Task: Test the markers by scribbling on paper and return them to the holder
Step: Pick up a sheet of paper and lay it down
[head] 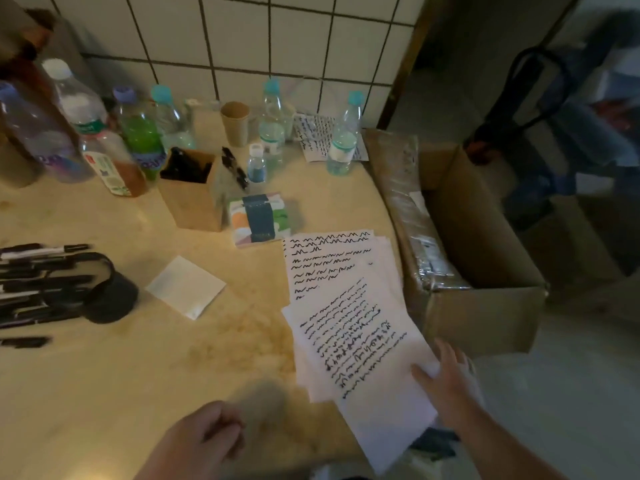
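Here, right hand (446, 379) pinching scribbled papers (363, 341), left hand (197, 441) curled, empty

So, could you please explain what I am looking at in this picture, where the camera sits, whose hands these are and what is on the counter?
There is no machine here. The single picture comes from a camera worn on a person's head, looking down at their own hands. The right hand grips the edge of a scribbled sheet on top of a stack of papers at the counter's edge. The left hand is loosely curled; I cannot see anything in it. On the beige counter lie loose black markers at the left, a cardboard holder with dark markers in it, a blank paper square, several bottles and a paper cup. An open cardboard box sits beside the counter.
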The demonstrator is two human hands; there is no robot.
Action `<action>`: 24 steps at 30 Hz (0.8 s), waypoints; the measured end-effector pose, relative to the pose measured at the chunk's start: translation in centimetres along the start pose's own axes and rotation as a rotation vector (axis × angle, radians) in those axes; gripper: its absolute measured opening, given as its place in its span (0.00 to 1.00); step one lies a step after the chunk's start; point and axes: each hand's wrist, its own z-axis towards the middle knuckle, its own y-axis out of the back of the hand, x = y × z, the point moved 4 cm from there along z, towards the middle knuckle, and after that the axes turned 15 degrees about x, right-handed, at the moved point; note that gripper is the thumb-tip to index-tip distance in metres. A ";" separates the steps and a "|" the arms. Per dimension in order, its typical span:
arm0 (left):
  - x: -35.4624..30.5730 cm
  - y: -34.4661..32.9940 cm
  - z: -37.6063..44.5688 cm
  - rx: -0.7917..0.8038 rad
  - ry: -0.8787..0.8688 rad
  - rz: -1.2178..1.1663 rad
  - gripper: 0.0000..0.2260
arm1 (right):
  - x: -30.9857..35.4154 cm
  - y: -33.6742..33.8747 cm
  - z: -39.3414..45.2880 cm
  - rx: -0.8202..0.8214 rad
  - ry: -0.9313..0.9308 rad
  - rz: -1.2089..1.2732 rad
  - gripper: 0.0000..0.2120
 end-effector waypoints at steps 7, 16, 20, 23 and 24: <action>-3.5 -4.9 -0.5 -0.043 0.007 0.036 0.09 | -1.6 1.4 0.8 0.172 0.075 0.125 0.26; -5.2 -5.0 -0.7 -0.142 0.049 -0.084 0.08 | -1.2 3.1 -1.4 0.288 0.237 0.390 0.09; -5.3 -3.8 -1.6 -0.176 0.067 -0.094 0.08 | 0.2 3.3 -2.8 0.291 0.243 0.753 0.10; -4.3 -1.9 -2.2 -0.196 0.077 -0.137 0.08 | 3.1 1.4 -3.8 0.361 0.221 0.957 0.14; -3.9 -1.4 -2.3 -0.203 0.078 -0.145 0.09 | 4.1 0.7 -4.2 0.386 0.210 1.001 0.15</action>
